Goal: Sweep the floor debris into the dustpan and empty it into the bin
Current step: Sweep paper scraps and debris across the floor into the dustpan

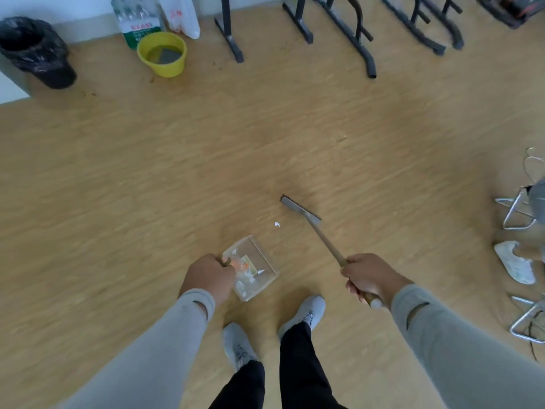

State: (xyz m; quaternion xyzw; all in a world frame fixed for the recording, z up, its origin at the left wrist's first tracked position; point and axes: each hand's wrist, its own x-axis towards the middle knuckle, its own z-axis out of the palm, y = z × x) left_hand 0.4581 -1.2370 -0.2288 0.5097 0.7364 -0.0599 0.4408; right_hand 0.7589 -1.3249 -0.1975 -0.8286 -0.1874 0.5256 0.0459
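My left hand (209,277) grips the handle of a clear dustpan (261,258) that sits low over the wooden floor and holds white and orange scraps. In my right hand (368,277) is the wooden handle of a broom, whose dark head (299,208) rests on the floor up and to the right of the pan. One small white scrap (277,224) lies on the floor between the broom head and the dustpan's mouth. The bin (35,51), lined with a black bag, stands far off at the upper left by the wall.
A yellow bucket (162,54) and a pack of water bottles (137,22) stand by the wall near the bin. Black table legs (362,39) line the top. Metal stool frames (519,214) and a white shoe (514,262) are at the right. My feet (303,314) are just below the dustpan.
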